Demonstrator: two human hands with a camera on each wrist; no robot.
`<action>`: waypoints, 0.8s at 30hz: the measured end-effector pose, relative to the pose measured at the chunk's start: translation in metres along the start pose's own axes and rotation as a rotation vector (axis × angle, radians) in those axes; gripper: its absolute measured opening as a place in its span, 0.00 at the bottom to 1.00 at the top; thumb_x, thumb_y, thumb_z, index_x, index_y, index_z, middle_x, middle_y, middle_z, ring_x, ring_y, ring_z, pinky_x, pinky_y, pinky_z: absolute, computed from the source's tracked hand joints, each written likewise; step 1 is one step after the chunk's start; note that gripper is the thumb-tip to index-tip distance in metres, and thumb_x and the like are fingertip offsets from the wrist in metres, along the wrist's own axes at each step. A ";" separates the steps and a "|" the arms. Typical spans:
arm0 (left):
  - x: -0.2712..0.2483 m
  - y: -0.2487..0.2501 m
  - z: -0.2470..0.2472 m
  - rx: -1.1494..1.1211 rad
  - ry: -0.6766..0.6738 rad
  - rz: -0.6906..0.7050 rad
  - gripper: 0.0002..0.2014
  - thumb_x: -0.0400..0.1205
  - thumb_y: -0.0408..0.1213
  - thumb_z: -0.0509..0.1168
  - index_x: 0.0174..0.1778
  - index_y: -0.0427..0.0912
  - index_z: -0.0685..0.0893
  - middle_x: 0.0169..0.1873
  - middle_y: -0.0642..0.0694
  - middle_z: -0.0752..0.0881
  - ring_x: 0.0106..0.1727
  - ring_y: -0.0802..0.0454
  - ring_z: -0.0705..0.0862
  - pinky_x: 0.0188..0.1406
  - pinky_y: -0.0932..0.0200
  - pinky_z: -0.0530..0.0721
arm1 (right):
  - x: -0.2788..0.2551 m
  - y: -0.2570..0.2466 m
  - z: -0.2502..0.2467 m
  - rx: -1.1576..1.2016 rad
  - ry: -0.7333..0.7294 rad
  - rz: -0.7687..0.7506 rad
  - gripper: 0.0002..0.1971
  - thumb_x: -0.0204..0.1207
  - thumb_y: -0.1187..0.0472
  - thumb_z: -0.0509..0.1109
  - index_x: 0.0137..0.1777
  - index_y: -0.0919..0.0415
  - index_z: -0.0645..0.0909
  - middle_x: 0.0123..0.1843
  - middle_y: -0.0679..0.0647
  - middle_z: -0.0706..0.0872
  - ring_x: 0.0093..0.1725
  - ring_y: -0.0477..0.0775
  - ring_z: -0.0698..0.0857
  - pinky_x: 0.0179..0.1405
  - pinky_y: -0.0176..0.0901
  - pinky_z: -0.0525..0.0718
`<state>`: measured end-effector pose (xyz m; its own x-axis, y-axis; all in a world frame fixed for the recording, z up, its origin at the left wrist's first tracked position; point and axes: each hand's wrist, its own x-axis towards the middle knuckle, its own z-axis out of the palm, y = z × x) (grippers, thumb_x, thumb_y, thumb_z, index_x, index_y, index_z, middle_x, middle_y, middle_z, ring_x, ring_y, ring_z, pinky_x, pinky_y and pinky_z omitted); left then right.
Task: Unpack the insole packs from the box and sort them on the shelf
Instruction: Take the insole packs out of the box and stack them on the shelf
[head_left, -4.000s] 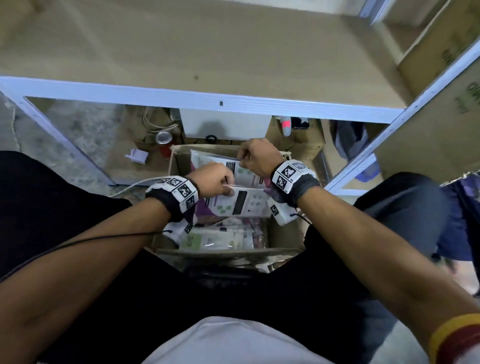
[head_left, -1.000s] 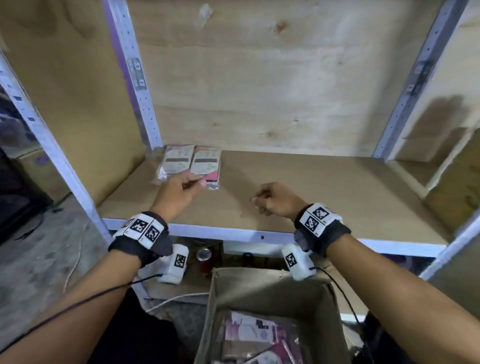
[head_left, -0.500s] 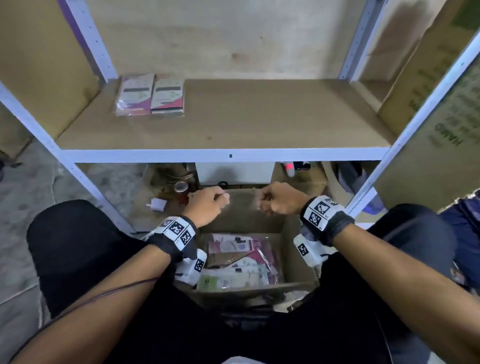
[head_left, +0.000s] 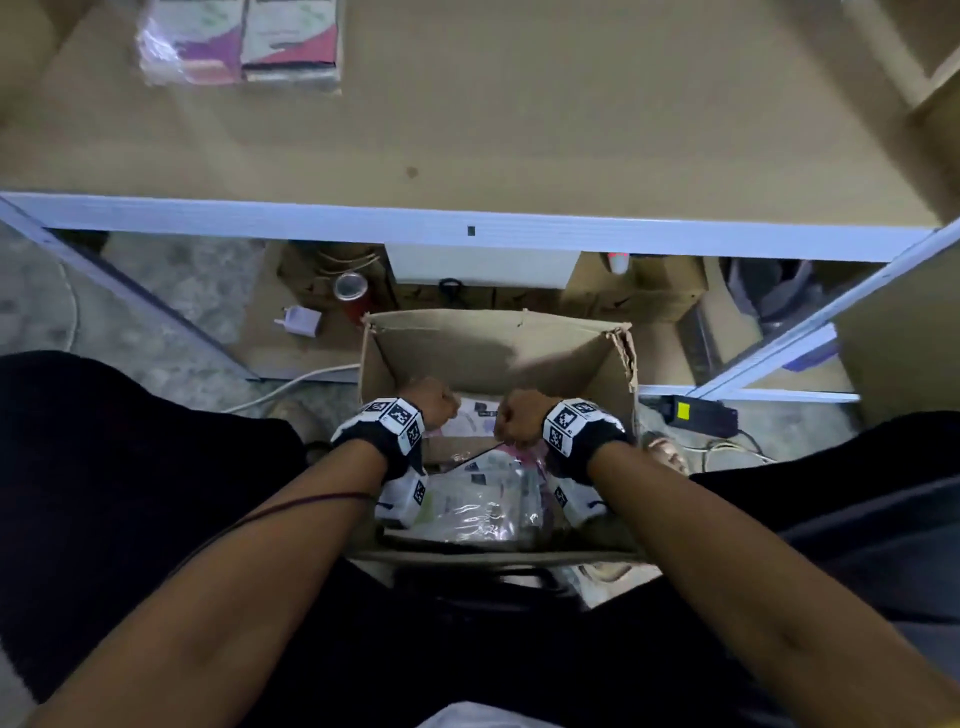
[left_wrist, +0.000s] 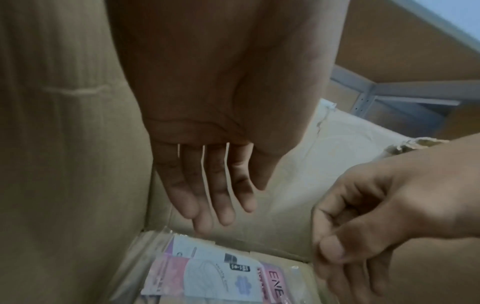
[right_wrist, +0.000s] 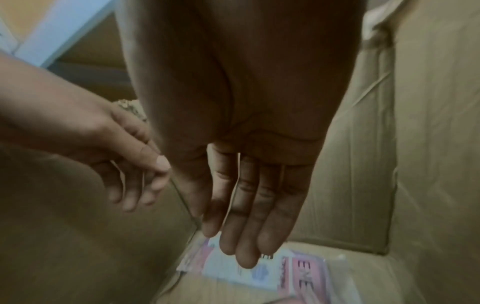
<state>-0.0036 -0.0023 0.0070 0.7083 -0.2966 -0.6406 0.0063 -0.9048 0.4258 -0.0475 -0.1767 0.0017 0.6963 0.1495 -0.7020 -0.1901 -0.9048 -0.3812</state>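
An open cardboard box (head_left: 493, 343) stands on the floor between my knees, with several pink-and-white insole packs (head_left: 478, 499) lying inside. My left hand (head_left: 432, 399) and right hand (head_left: 519, 417) are both down in the box, side by side above the packs. In the left wrist view the left hand's fingers (left_wrist: 213, 197) hang straight and hold nothing above a pack (left_wrist: 221, 277). The right hand's fingers (right_wrist: 246, 222) point straight down over the same pack (right_wrist: 259, 271), also bare. Two packs (head_left: 239, 41) lie side by side at the back left of the shelf (head_left: 519, 130).
The shelf's white front rail (head_left: 467, 231) runs across just beyond the box. Under it sit a white box (head_left: 483, 265), a can (head_left: 350, 288) and a white plug (head_left: 298, 321). A black device with a yellow label (head_left: 696, 413) lies right of the box.
The left hand left two packs on the shelf and both hands came back down. From above the box rim half a second ago, they have sunk inside it.
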 end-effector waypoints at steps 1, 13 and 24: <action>0.003 -0.002 0.002 -0.007 -0.003 -0.014 0.15 0.86 0.39 0.63 0.49 0.32 0.92 0.53 0.35 0.91 0.55 0.39 0.89 0.60 0.51 0.86 | 0.009 -0.001 0.008 -0.012 -0.028 -0.008 0.10 0.78 0.62 0.69 0.49 0.67 0.90 0.47 0.62 0.93 0.42 0.59 0.92 0.46 0.50 0.92; 0.018 -0.019 0.018 0.078 0.017 -0.103 0.22 0.90 0.45 0.55 0.64 0.30 0.86 0.68 0.32 0.83 0.70 0.39 0.80 0.70 0.55 0.76 | 0.044 0.008 0.092 -0.143 -0.169 -0.048 0.19 0.80 0.62 0.70 0.71 0.63 0.81 0.69 0.61 0.84 0.69 0.62 0.82 0.68 0.50 0.81; 0.036 -0.023 0.025 0.182 -0.016 -0.084 0.21 0.88 0.46 0.60 0.69 0.36 0.85 0.74 0.36 0.78 0.73 0.39 0.78 0.72 0.50 0.77 | 0.052 0.012 0.094 -0.213 -0.131 -0.209 0.10 0.78 0.67 0.71 0.58 0.67 0.86 0.63 0.63 0.87 0.62 0.63 0.85 0.63 0.52 0.83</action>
<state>0.0038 0.0002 -0.0415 0.6990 -0.2212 -0.6800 -0.0639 -0.9665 0.2487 -0.0784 -0.1424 -0.0959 0.6072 0.3785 -0.6986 0.1062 -0.9100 -0.4008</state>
